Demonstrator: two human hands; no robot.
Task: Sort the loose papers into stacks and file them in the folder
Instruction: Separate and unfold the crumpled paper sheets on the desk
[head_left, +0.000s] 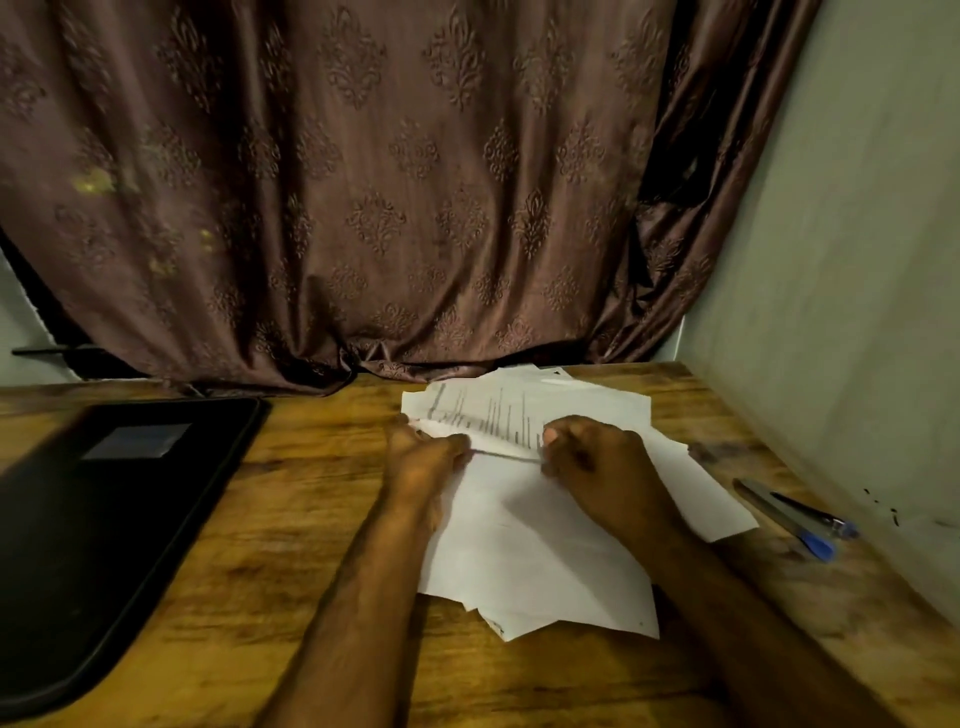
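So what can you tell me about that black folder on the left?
The black folder lies flat and closed on the wooden table, left of the loose papers and apart from them. It looks like leather or plastic, with rounded corners, a raised border and a grey rectangular label panel near its far end. Neither hand touches it.

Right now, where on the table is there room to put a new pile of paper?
Bare wood lies between the folder and the papers, and along the near edge below the papers. The right side is crowded: both hands, left and right, pinch a sheet there, and pens lie by the wall.
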